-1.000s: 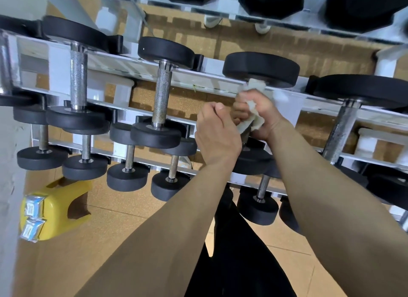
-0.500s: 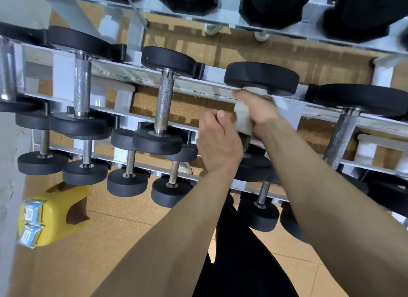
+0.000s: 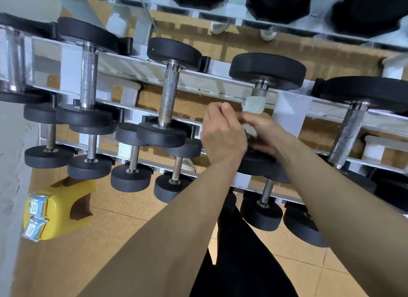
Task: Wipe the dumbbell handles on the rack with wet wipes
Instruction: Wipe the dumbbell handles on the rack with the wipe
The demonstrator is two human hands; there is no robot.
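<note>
A white wet wipe (image 3: 254,105) is wrapped round the knurled handle (image 3: 259,91) of a black round-headed dumbbell (image 3: 267,70) on the white rack (image 3: 136,68). My right hand (image 3: 263,132) grips the wipe and the handle below that wrapped part. A loose end of the wipe shows between my two hands. My left hand (image 3: 223,134) is curled just left of the handle, and its fingertips meet the wipe's loose end and my right fingers. The lower part of this handle is hidden by my hands.
More dumbbells line the rack: two to the left (image 3: 171,93) (image 3: 88,75), one to the right (image 3: 346,133), smaller ones on the lower rail (image 3: 130,177). Hex dumbbells (image 3: 280,0) fill the upper shelf. A yellow stool (image 3: 64,208) with wipe packets (image 3: 34,217) stands on the floor at left.
My right hand has slid down the handle from just under the top weight. The wipe and a bare strip of knurled handle now show above it. My left hand stayed beside it.
</note>
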